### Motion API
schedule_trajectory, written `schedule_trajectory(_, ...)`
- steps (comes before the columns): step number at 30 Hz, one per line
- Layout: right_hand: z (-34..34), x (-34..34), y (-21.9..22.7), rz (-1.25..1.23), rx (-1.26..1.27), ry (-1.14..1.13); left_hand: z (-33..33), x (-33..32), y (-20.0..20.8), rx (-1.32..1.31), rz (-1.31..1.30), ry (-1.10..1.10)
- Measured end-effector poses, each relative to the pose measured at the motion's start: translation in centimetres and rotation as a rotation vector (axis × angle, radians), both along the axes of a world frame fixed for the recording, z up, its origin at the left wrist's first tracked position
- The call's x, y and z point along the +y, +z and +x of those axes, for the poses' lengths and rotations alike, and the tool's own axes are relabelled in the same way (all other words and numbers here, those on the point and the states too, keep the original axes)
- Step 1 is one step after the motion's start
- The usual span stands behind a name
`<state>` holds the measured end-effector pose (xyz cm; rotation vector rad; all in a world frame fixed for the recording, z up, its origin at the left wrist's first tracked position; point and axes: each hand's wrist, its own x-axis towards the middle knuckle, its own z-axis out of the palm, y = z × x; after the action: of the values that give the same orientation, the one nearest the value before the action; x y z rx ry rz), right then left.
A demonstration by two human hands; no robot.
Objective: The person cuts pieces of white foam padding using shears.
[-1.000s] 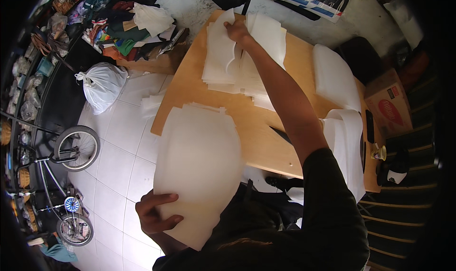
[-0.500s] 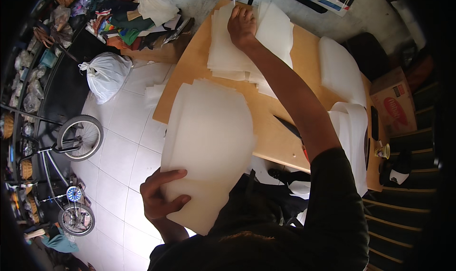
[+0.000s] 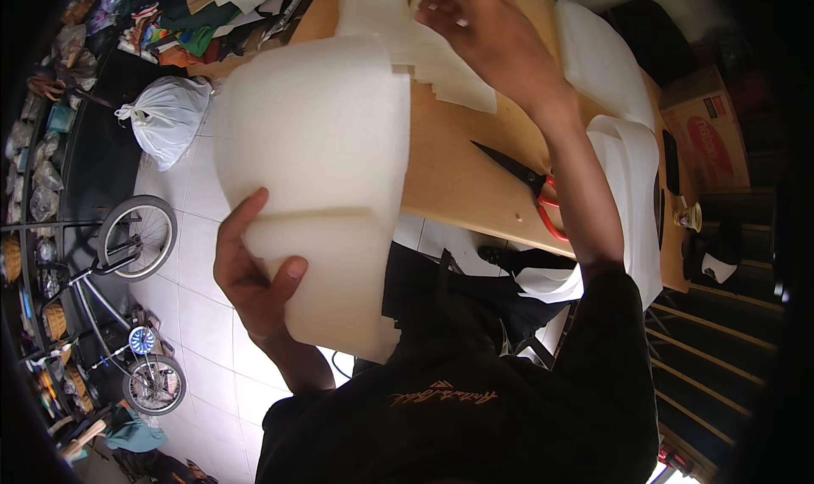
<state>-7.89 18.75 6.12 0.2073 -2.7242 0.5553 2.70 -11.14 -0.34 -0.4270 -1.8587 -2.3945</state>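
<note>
My left hand [image 3: 259, 276] grips a stack of whitish translucent sheets [image 3: 318, 136] by its lower left edge, with the thumb on top. A crease runs across the stack, which is lifted in front of the table's left side. My right hand [image 3: 500, 47] hovers over more whitish sheets [image 3: 370, 9] at the table's far end. Its fingers are loosely bent and a little blurred, and nothing shows between them. Nearer to my right forearm, scissors [image 3: 538, 180] with red handles and black blades lie on the wooden table [image 3: 449, 183].
More white material [image 3: 598, 60] is piled at the table's right, with a draped white sheet [image 3: 627, 187] nearer me. A cardboard box [image 3: 704, 136] and a small cup [image 3: 688, 217] stand beyond. To the left are a tied white bag [image 3: 170, 115], a bicycle [image 3: 140, 238] and loaded shelves [image 3: 51, 187].
My right hand has come back toward me from the far sheets. My left hand has raised and turned its stack, moving it left. The scissors show more fully.
</note>
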Motion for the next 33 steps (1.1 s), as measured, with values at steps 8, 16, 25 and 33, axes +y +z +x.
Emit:
schedule_trajectory(8,19.9,6.6,-5.5,0.014,-0.276,-0.469,-0.5,4.6,1.4,0.015,0.054,-0.1)
schedule_trajectory(16,21.9,7.4,-7.4,0.141,-0.28,-0.38,-1.6,7.1,2.4,0.01,0.236,-0.28)
schedule_trajectory(25,25.5,7.3,-7.7,-0.697,-0.474,-0.294,-1.7,8.7,3.5,0.009,0.263,-0.275)
schedule_trajectory(33,29.3,6.0,-7.7,-1.263,-0.087,-0.317,-1.5,9.3,3.6,0.118,0.121,-0.273)
